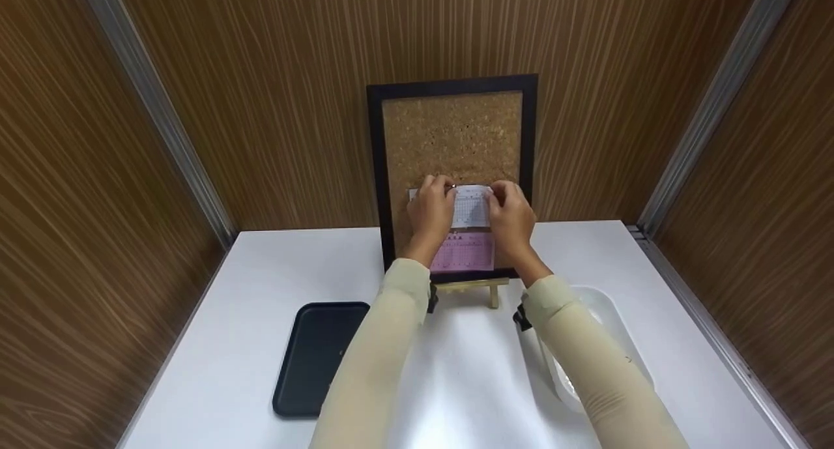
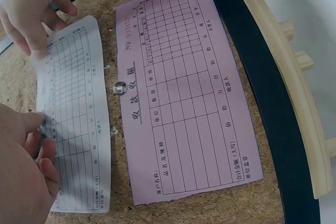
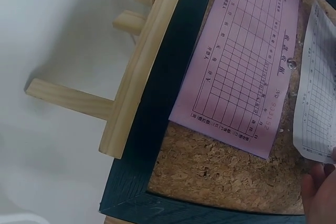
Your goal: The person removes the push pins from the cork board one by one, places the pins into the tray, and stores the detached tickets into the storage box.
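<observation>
A white receipt slip (image 1: 470, 208) with a printed grid lies against a framed cork board (image 1: 456, 133). My left hand (image 1: 431, 211) is at the slip's top middle, thumb and index finger pinching a small shiny thing that looks like a pushpin, mostly hidden by the fingers. With my right hand (image 1: 513, 217) I pinch the slip's upper right corner, seen also in the right wrist view, where the hand (image 3: 321, 190) is partly cut off. Below hangs a pink receipt slip (image 2: 184, 93), with a clear pushpin (image 2: 120, 87) at its top middle.
A small wooden easel (image 1: 493, 296) supports the black-framed board. On the white table (image 1: 306, 260), a dark tray (image 1: 319, 358) stands at the left and a white tray (image 1: 625, 335) at the right, partly under my right forearm. Wood-grain panels (image 1: 293, 110) enclose the table.
</observation>
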